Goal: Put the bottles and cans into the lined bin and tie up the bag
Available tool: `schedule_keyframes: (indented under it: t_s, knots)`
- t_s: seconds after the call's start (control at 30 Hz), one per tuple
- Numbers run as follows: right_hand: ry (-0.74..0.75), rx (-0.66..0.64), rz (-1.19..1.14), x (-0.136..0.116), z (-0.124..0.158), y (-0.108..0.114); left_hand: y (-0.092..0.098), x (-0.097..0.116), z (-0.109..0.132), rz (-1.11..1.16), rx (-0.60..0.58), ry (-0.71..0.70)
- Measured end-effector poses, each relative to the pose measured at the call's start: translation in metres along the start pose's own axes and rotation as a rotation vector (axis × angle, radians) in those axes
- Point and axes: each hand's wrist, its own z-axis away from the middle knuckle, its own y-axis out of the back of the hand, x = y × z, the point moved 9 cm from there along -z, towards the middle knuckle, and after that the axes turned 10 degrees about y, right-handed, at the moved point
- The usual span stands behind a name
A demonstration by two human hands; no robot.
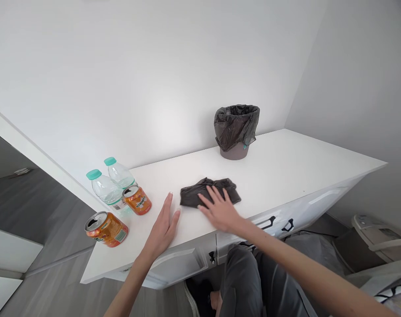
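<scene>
A folded dark grey plastic bag (200, 190) lies on the white tabletop (286, 171). My right hand (220, 210) rests on its near edge with fingers spread flat, open. My left hand (163, 229) lies on the table just left of the bag, fingers straight and together, edge-on, holding nothing. Further left stand two orange drink cans (137, 199) (107, 228) and two clear water bottles with teal caps (105, 188) (120, 172).
A small bin lined with a dark bag (236, 130) stands at the back of the table by the wall. White drawers with black handles (268, 223) sit under the tabletop. My legs in grey trousers (246, 281) are below the edge.
</scene>
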Motion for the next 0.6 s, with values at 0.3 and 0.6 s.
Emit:
schedule_keyframes:
  t_s: [0.3, 0.6]
  knots:
    - [-0.152, -0.076, 0.082, 0.190, 0.042, 0.072, -0.016, 0.000, -0.005, -0.238, 0.014, -0.083]
    - [-0.131, -0.117, 0.149, 0.276, 0.066, 0.079, -0.033, 0.007, -0.014, -0.490, 0.059, -0.146]
